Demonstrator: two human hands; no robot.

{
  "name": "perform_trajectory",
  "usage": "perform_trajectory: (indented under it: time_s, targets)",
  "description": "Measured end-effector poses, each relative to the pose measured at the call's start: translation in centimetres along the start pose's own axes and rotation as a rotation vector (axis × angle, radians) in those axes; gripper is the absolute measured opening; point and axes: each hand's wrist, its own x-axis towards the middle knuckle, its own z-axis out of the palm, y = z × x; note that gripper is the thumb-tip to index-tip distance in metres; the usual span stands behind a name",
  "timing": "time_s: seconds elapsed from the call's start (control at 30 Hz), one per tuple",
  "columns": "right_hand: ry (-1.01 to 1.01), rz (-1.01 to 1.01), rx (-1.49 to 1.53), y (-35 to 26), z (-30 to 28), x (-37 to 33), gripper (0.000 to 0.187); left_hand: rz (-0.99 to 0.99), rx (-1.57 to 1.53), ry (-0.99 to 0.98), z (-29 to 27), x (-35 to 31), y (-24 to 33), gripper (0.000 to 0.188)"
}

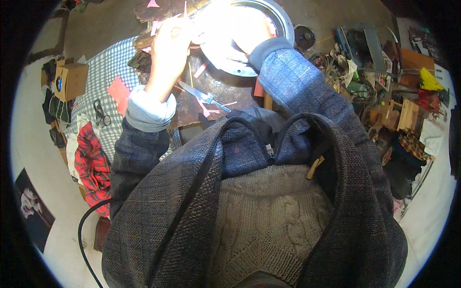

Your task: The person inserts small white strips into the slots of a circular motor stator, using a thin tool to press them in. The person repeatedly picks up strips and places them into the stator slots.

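A round grey metal frame with a wide rim (286, 21) lies on the dark brown work surface (230, 89) at the top of the view. My right hand (253, 34) reaches inside that rim; strong glare washes out its fingers. Just left of the frame, my left hand (170, 42) is raised with its fingers drawn together. Beside its fingertips a thin pointed pink sliver sticks up, but glare hides what they grip. Below the hands lies a knife (204, 96) with a pale blade, beside pink cut scraps (206, 109).
On the left, a blue-and-white checked cloth (103, 79) carries a pink sheet (118, 91) and a black looped tool (100, 113). A cardboard box (72, 79) and red plaid fabric (91, 161) lie farther left. At right are a dark round disc (304, 37), tangled wires (331, 65) and wooden pieces (408, 115).
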Motion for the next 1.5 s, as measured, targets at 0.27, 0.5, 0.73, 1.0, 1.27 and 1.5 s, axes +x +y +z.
perform_trajectory:
  time_s: [0.27,0.5,0.73,1.0,1.27,1.5]
  targets:
    - [-0.098,0.379,-0.023,-2.6,1.9,-1.4,0.045,0.045,0.23,-0.074,-0.6,0.0,0.8,0.021]
    - [-0.024,0.244,0.02,-0.5,0.3,-0.8,0.041,0.06,0.227,-0.112,-0.7,-0.3,0.9,0.021]
    - [-0.085,0.109,-0.031,-2.0,-1.0,1.1,0.036,-0.161,0.171,-0.285,-1.8,-1.4,0.3,0.023]
    - [-0.114,0.053,-0.085,-2.3,-1.6,1.6,0.033,0.033,0.267,-0.491,-2.2,-1.8,0.5,0.026]
    - [-0.167,0.105,-0.054,-1.2,-0.8,1.9,0.036,0.111,0.255,-0.376,-1.3,-0.7,1.0,0.019]
    - [-0.237,0.183,-0.084,-1.0,0.1,0.8,0.038,0.479,0.399,0.245,5.7,-0.7,-1.7,0.029]
